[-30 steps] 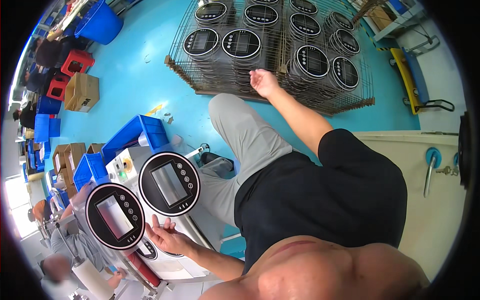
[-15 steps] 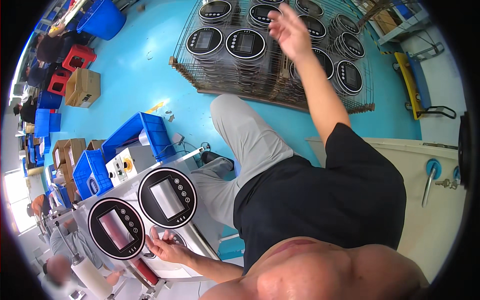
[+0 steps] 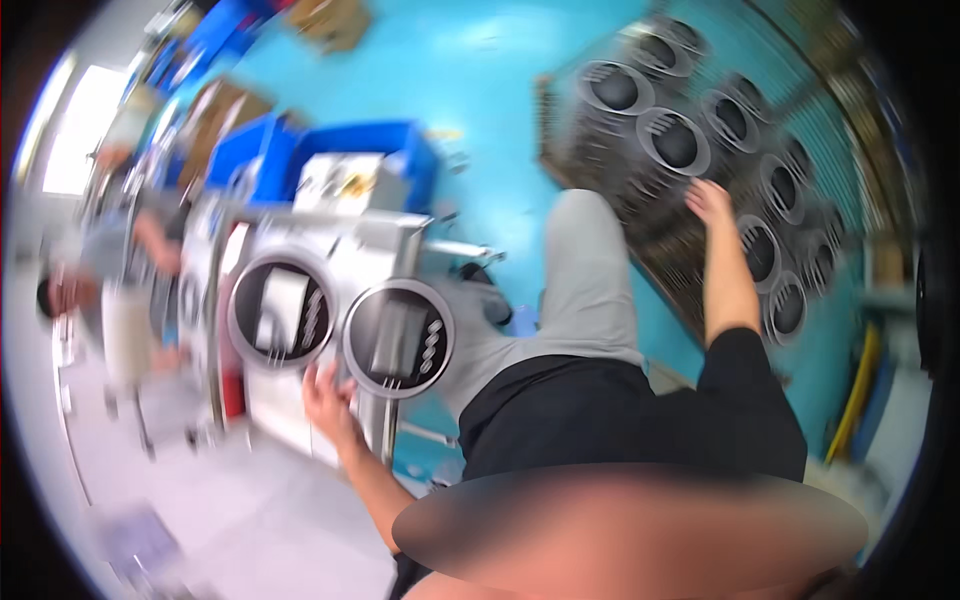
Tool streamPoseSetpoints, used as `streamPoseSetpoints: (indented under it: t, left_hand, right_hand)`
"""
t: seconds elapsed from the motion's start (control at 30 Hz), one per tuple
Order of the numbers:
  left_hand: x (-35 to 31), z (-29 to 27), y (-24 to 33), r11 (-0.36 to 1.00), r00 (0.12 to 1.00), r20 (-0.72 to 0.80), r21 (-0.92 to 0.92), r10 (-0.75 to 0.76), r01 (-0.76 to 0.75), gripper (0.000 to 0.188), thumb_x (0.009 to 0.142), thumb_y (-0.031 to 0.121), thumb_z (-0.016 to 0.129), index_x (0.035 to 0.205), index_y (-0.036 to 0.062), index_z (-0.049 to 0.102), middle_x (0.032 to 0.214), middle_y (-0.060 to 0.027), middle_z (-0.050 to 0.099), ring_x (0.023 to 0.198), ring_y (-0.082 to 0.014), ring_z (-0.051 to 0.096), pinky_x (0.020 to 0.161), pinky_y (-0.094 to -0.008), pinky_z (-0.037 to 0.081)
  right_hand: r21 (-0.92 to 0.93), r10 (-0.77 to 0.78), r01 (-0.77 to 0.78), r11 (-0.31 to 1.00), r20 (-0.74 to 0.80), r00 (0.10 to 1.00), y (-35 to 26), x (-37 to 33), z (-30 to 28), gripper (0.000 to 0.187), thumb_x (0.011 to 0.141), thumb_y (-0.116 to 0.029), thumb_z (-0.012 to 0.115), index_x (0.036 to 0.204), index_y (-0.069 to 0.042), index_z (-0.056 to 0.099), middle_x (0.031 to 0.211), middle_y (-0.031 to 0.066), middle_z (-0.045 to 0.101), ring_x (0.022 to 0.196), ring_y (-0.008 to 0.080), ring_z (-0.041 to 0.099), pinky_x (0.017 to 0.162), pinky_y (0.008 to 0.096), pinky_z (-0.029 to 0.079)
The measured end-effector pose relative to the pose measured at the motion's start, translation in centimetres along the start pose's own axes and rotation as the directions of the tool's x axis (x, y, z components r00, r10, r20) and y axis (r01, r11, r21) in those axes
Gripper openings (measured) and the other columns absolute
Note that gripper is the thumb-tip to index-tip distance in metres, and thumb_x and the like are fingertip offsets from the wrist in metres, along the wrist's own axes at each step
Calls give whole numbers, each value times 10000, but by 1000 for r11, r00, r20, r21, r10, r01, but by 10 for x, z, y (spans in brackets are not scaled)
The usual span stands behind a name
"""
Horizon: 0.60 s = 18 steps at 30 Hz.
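Two round black panels with pale rims lie side by side on the white roller machine (image 3: 285,405) at my left: a left panel (image 3: 262,325) and a right panel (image 3: 425,345). My left hand (image 3: 330,395) is just below them, near the gap between the two, its fingers spread and nothing visibly held. Whether a fingertip touches a rim cannot be told. Out to the right, my right hand (image 3: 710,203) is over the near side of a wire cage (image 3: 665,255), close to a round panel (image 3: 672,140) on a stack. Its fingers look stretched out, though motion blurs them.
Several stacks of similar panels fill the cage. Behind the machine stand a white control box (image 3: 340,185) and a blue bin (image 3: 415,165). A person (image 3: 110,265) sits beyond a white roller (image 3: 127,335) at the left. My grey-trousered knee (image 3: 585,240) is between machine and cage.
The whole view has turned, so the machine and cage sit differently in it. My right hand has drawn back from over the middle stacks to the cage's near side. My left hand remains beside the panels.
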State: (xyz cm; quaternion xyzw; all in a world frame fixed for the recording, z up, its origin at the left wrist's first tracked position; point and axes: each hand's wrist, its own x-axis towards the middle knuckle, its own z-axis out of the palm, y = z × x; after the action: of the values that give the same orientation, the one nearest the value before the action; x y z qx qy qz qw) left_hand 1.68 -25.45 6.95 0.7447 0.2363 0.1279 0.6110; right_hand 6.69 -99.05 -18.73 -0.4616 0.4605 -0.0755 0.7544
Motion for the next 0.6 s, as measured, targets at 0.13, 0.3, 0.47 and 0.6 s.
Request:
streamPoseSetpoints:
  t: [0.13,0.3,0.47,0.6]
  left_hand:
    - [0,18,-9,997,996,49,24,-71,69,385,928,174,502,1249,-33,453,1001,-139,650,601,-97,591,508,-193,449]
    - [3,8,-33,994,994,37,-17,-104,104,287,937,131,435,1162,-33,509,950,-134,657,573,-112,601,473,-204,462]
    - [-16,-12,-50,990,988,-75,-15,-138,137,274,937,136,454,1159,-13,517,887,-104,649,548,-78,571,449,-184,438]
    - [-22,-12,-51,987,983,-83,6,-163,164,266,940,145,443,1144,0,530,871,-96,645,532,-79,564,443,-187,433]
  right_hand:
    - [12,-69,69,998,-15,998,-19,72,-51,193,842,-168,636,991,-51,604,836,43,601,738,161,581,690,275,506]
    - [-56,-177,183,982,98,979,-25,99,-50,97,886,-108,521,870,-21,563,678,53,555,565,138,531,541,236,497]
    - [-72,-363,355,932,-186,913,23,27,8,220,892,-20,461,1111,-17,478,895,170,631,703,188,605,575,242,496]
    - [277,-298,289,916,-11,955,50,17,-11,394,910,16,432,1291,-58,359,1087,227,573,843,216,601,602,244,501]
